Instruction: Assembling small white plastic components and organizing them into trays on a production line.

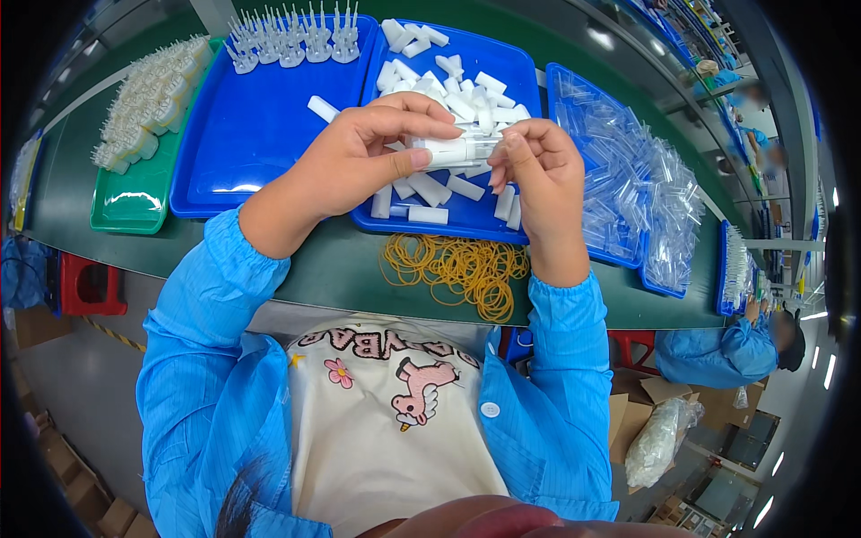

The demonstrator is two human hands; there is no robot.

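Note:
My left hand [359, 152] and my right hand [538, 166] meet over the middle blue tray [516, 63]. Together they hold a small white plastic tube with a clear cap [453, 151]; the left thumb and fingers pinch the white end, the right fingertips grip the clear end. Under the hands the tray holds several loose white plastic tubes [448, 94]. A pile of yellow rubber bands [462, 269] lies on the green table just in front of that tray, between my forearms.
A left blue tray [242, 143] carries a row of white pronged parts [291, 40] at its far edge. A green tray [134, 202] with stacked white parts sits further left. A right blue tray [574, 85] holds clear plastic caps [637, 188]. Another person in blue [726, 350] works at right.

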